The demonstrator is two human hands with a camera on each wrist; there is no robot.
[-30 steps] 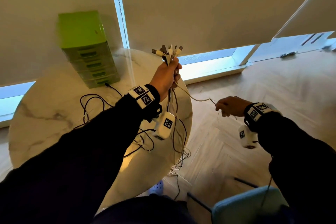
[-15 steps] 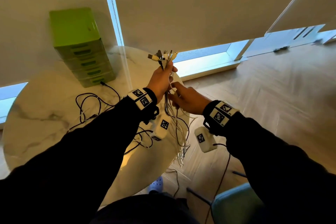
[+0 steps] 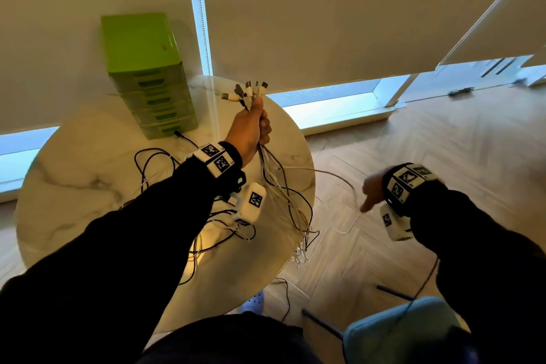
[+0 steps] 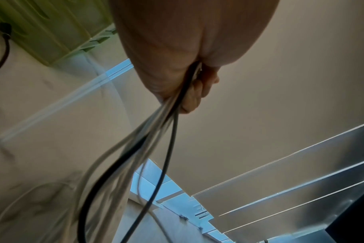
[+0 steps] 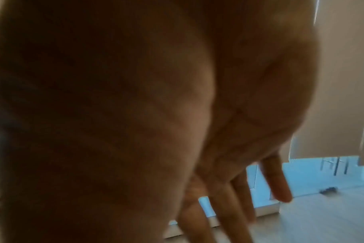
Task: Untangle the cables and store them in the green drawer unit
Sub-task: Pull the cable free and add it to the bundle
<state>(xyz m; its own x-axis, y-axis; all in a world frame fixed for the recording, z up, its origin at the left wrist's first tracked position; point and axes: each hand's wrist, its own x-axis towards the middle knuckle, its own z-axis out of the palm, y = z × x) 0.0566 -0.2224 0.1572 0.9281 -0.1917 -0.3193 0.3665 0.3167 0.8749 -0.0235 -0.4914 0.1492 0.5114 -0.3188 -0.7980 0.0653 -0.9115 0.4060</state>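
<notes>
Several limp, light cables [image 3: 277,186] dangle from my left hand [image 3: 251,130], fist clamped just under the plugs [image 3: 246,91] — the stiff ends, the best hold. My right hand [image 3: 373,192] hangs off the table edge, fingers slack, holding nothing. Farther back sits the green drawer unit [image 3: 147,74], drawers closed.

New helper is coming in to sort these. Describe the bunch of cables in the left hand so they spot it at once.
Find the round marble table with the green drawer unit at its back. Above its right edge the left hand holds the bunch of cables upright, plugs fanned out on top, strands trailing over the rim. Unlike the loose black cables lying on the tabletop, it is held up and mostly white.
</notes>
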